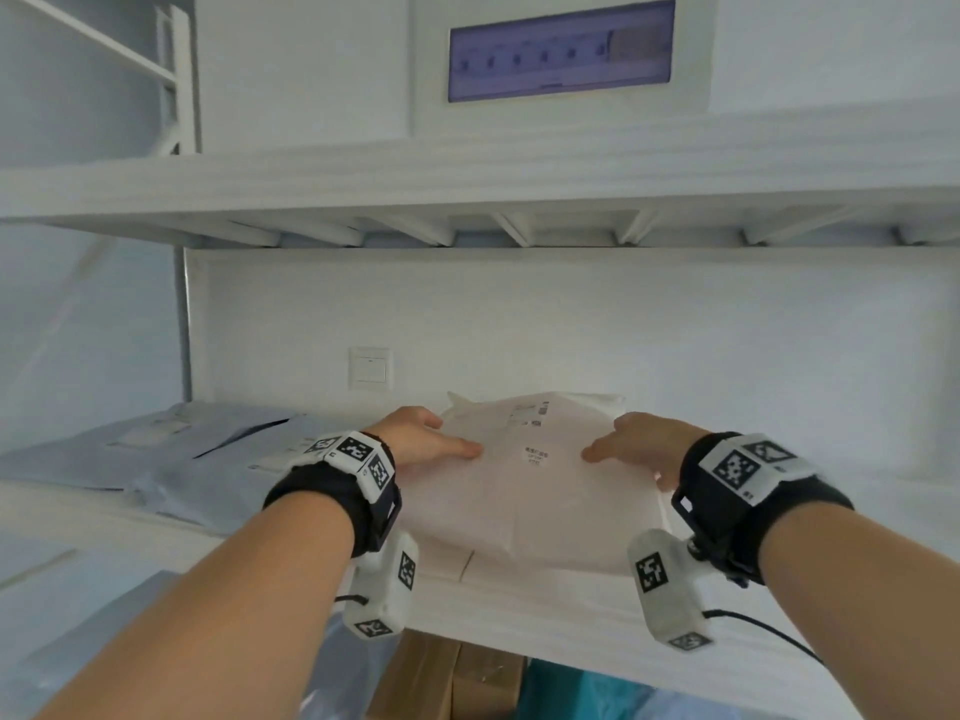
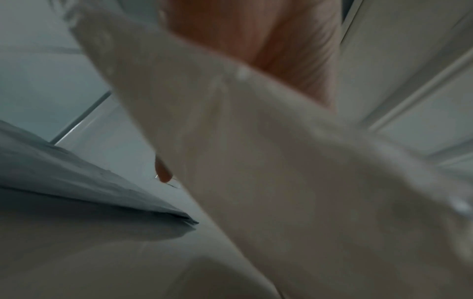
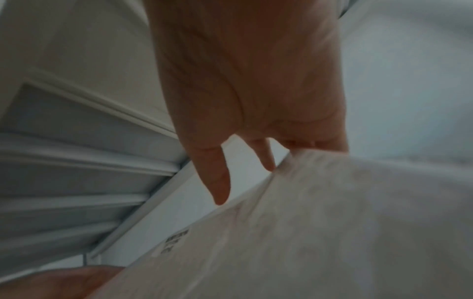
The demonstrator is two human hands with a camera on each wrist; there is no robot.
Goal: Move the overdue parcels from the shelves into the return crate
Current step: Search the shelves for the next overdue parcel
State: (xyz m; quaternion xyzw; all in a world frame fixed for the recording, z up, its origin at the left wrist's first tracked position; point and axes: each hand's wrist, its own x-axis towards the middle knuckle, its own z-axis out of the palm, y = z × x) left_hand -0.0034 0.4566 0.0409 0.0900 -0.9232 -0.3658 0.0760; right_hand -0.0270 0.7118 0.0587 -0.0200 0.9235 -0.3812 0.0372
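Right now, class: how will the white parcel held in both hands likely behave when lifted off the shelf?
The white parcel looks like a soft poly mailer, so it probably sags between the left hand and right hand. Its smooth film may slip. It seems flat, likely light.

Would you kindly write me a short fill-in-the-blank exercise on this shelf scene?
1. Both hands grip the white parcel by its left and right ____.
2. The left hand lays its ____ on top of the parcel.
3. The grey mailers lie to the parcel's ____.
4. On the wall behind is a light ____.

Missing: edges; thumb; left; switch
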